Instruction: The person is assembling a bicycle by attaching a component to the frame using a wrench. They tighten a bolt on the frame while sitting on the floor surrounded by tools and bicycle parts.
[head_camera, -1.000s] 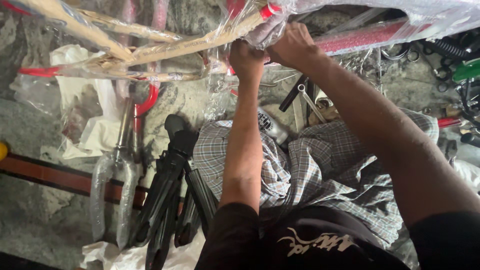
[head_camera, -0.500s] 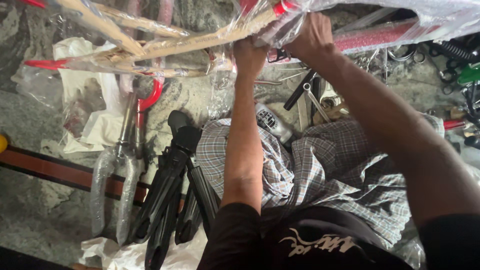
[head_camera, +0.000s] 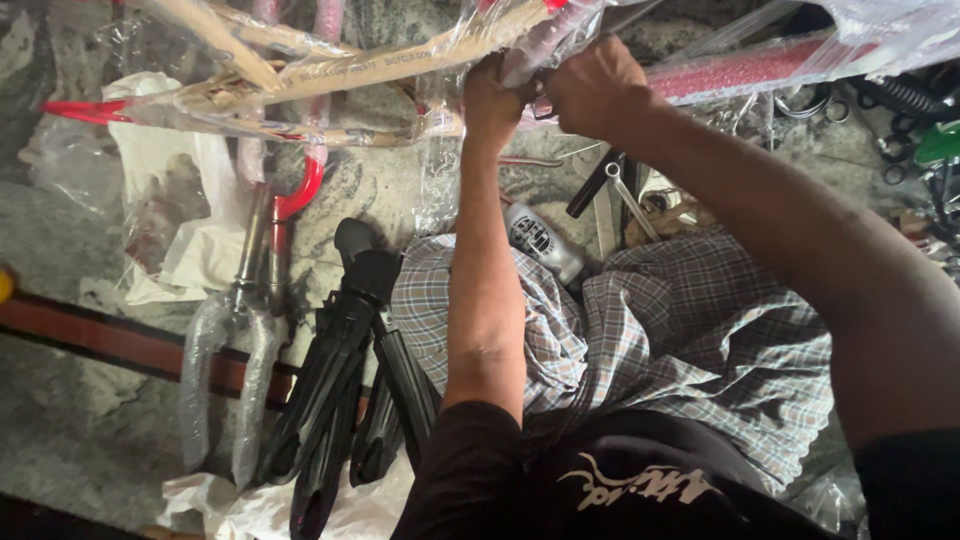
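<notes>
Head view: the left hand (head_camera: 495, 100) and right hand (head_camera: 595, 85) are both closed on a red bicycle frame (head_camera: 740, 70) in plastic wrap near the top edge, close together. Below them lie a wrench (head_camera: 632, 205), a spray can (head_camera: 545, 243), black mudguards (head_camera: 340, 380) and a wrapped fork (head_camera: 235, 330) crowding the stone floor (head_camera: 90, 420), with open floor only at the left.

short black sleeves | black shirt (head_camera: 620, 480) with white script print | grey checked wrap (head_camera: 690, 340) | bare forearms
</notes>
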